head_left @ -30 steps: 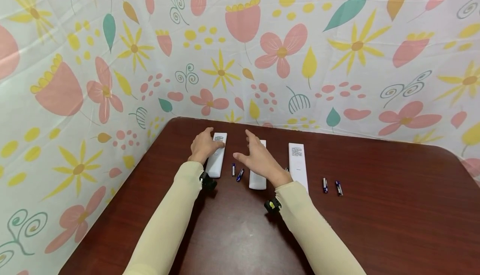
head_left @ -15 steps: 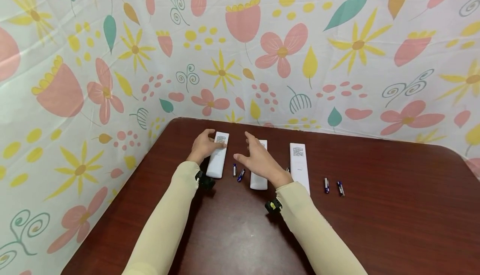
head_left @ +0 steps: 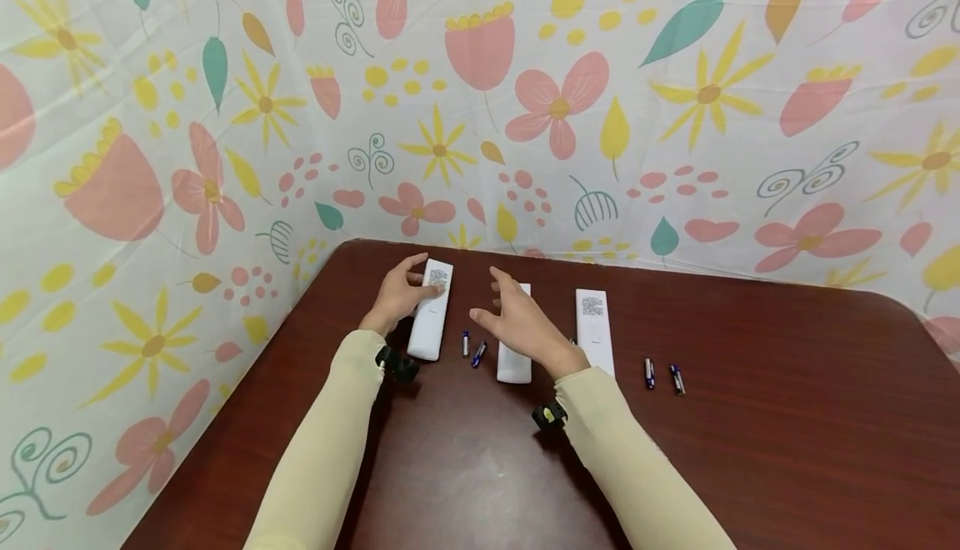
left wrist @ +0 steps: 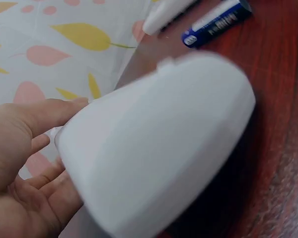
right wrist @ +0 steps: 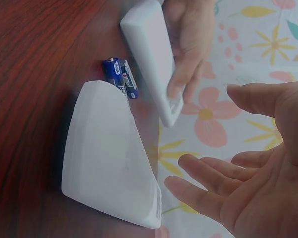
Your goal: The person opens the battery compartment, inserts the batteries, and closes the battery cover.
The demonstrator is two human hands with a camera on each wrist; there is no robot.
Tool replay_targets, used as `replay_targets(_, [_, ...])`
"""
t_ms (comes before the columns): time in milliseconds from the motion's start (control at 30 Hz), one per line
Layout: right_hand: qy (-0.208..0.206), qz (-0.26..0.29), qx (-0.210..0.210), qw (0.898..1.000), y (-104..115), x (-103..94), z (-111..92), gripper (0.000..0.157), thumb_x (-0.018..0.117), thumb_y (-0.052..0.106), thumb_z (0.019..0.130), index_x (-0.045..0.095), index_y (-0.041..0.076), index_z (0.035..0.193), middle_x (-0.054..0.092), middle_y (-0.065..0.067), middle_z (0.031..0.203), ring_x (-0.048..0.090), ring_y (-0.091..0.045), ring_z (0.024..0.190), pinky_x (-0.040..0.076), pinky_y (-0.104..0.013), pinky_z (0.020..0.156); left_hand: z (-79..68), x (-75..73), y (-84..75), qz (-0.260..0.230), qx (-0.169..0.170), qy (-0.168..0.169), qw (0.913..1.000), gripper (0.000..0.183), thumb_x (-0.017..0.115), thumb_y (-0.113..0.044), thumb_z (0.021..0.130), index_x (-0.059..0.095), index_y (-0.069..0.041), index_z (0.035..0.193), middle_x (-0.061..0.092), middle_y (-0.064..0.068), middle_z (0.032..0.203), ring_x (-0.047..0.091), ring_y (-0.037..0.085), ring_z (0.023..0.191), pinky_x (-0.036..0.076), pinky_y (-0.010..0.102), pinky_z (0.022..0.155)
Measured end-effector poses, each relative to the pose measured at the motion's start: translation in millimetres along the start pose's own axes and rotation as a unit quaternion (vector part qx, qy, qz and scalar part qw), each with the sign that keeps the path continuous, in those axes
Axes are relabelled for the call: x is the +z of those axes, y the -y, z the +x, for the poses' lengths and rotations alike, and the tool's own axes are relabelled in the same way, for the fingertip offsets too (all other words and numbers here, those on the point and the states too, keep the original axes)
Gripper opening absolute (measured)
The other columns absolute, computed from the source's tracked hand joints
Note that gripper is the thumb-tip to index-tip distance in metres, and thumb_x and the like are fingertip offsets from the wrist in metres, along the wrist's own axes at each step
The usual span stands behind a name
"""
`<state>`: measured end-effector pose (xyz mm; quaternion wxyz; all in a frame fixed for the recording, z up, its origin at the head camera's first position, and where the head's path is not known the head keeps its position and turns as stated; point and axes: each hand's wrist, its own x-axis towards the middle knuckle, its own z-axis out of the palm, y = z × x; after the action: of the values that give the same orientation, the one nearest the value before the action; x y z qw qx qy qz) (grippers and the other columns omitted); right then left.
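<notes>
In the head view, my left hand (head_left: 396,293) holds the leftmost white remote control (head_left: 429,327) by its far part, the thumb on its upper face and fingers at its left side. The left wrist view shows the near end of this remote (left wrist: 159,144) large and slightly blurred. My right hand (head_left: 522,317) hovers over the middle remote control (head_left: 514,367), fingers spread and apart from it; in the right wrist view nothing lies between its thumb and fingers. Two blue-and-silver AAA batteries, a left one (head_left: 466,344) and a right one (head_left: 479,355), lie between these remotes.
A third white remote control (head_left: 595,329) lies to the right, partly behind my right wrist. Beyond it are two more batteries, one (head_left: 649,373) beside another (head_left: 677,379). Flowered cloth (head_left: 558,108) hangs along the back and left of the brown table (head_left: 787,383).
My left wrist has shifted slightly left while the hand keeps hold of the leftmost remote, which has turned a little. My right hand stays nearly still. The head view has shifted slightly.
</notes>
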<state>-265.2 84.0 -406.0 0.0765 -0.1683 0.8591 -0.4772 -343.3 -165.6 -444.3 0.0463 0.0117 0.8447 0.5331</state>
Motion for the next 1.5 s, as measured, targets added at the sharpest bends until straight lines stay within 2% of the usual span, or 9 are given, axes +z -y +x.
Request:
replay_targets(233, [0.004,-0.005,-0.002,1.000,-1.9,0.0,-3.4,0.084,0.065,0.030,0.108,0.014,0.006,0.170,0.037,-0.023,0.164,0.050,-0.041,0.142,0.046,-0.056,0.112,-1.0,-6.4,1.9,-0.058,-0.001,-0.007,0.9983,0.074,0.079,-0.015,0.099,0.044,-0.024,0.164,0.055,0.019,0.138,0.070,0.034,0.098,0.064,0.040,0.071])
replay_targets(467, [-0.008,0.004,-0.011,1.000,0.9,3.8,2.1,0.082,0.068,0.029,0.107,0.020,0.011,0.170,0.043,-0.020,0.160,0.053,-0.037,0.140,0.048,-0.054,0.110,-5.4,-11.4,1.4,-0.091,-0.002,-0.017,0.9957,0.072,0.080,-0.014,0.099,0.047,-0.026,0.162,0.057,0.018,0.136,0.070,0.032,0.099,0.064,0.040,0.071])
replay_targets(933, [-0.020,0.030,-0.045,0.998,9.4,17.0,10.5,0.072,0.073,0.024,0.105,0.036,0.015,0.166,0.046,-0.019,0.158,0.058,-0.035,0.134,0.052,-0.054,0.106,-10.0,-9.6,-13.0,-0.160,0.011,-0.037,0.9863,0.070,0.079,-0.013,0.099,0.049,-0.029,0.160,0.061,0.016,0.135,0.072,0.032,0.099,0.065,0.039,0.069])
replay_targets(1100, [-0.032,0.038,-0.054,0.997,11.8,23.3,11.3,0.069,0.074,0.022,0.104,0.041,0.015,0.164,0.049,-0.020,0.156,0.060,-0.034,0.132,0.054,-0.053,0.104,-11.8,-8.4,-17.1,-0.172,0.020,-0.040,0.9840,0.070,0.079,-0.015,0.099,0.049,-0.030,0.160,0.061,0.015,0.135,0.072,0.032,0.103,0.065,0.040,0.073])
replay_targets(1333, [-0.034,0.063,-0.053,0.996,11.8,27.5,11.3,0.067,0.074,0.025,0.104,0.044,0.016,0.163,0.049,-0.018,0.155,0.061,-0.033,0.131,0.055,-0.053,0.102,-14.8,-6.8,-26.0,-0.185,0.038,-0.046,0.9809,0.068,0.079,-0.014,0.099,0.051,-0.032,0.159,0.063,0.014,0.134,0.071,0.034,0.104,0.063,0.055,0.083])
replay_targets(1500, [-0.036,0.068,-0.063,0.995,9.4,29.0,11.2,0.064,0.074,0.024,0.104,0.047,0.015,0.161,0.050,-0.021,0.153,0.061,-0.035,0.130,0.056,-0.052,0.099,-18.0,-5.5,-35.4,-0.193,0.043,-0.048,0.9791,0.068,0.079,-0.014,0.100,0.052,-0.033,0.158,0.063,0.013,0.135,0.070,0.034,0.105,0.064,0.049,0.080])
